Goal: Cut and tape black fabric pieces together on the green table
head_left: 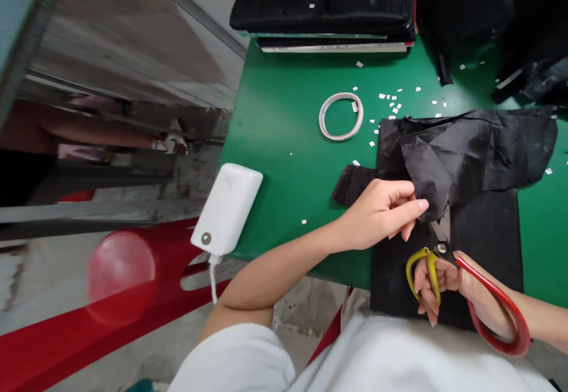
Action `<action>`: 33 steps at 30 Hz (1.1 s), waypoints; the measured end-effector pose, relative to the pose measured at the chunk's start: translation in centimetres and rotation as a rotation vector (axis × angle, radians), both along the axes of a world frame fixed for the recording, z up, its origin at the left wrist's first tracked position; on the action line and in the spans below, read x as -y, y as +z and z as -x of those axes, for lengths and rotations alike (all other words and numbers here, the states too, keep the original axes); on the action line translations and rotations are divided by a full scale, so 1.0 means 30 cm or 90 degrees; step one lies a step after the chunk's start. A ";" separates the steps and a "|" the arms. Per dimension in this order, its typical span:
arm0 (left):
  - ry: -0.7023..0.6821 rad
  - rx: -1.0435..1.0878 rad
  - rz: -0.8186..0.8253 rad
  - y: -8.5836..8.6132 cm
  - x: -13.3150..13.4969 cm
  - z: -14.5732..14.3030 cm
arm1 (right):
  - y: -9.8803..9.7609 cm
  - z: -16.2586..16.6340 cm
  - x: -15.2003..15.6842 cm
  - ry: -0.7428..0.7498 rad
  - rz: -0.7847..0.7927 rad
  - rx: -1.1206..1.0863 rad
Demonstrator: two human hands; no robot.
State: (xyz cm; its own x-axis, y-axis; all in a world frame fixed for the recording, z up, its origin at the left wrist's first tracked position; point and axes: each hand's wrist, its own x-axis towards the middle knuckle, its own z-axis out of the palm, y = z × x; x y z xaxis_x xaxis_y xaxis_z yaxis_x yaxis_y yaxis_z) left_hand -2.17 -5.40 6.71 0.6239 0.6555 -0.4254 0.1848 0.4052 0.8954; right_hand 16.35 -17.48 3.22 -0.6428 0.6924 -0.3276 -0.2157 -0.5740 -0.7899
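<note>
My left hand (381, 214) pinches the edge of a thin black fabric piece (448, 149), thumb against the fingers. In my right hand (461, 288) is a pair of scissors (441, 248) with one yellow and one red handle loop. The scissor blades are parted and meet the fabric's lower edge, just right of my left fingers; part of the blades is hidden by the fabric. Beneath both hands lies a flat black rectangular sheet (488, 232) at the table's near edge. A narrow black strip (352, 185) sticks out to its left.
On the green table (284, 119) are a tape roll (341, 116), scattered white paper bits (393, 105) and a white power bank (228, 208) with a cable at the left edge. Black items (323, 1) are stacked at the back. A red chair (133, 297) stands left; another person's leg (97, 128) shows beyond.
</note>
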 end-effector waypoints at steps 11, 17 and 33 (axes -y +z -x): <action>-0.028 0.019 -0.038 -0.018 0.000 0.005 | -0.021 0.001 0.016 0.007 0.016 -0.008; -0.022 -0.001 -0.043 -0.003 0.006 0.004 | -0.012 0.002 0.014 0.007 0.015 -0.010; -0.028 0.010 -0.046 -0.018 0.003 0.005 | -0.013 -0.003 0.025 0.005 0.021 0.003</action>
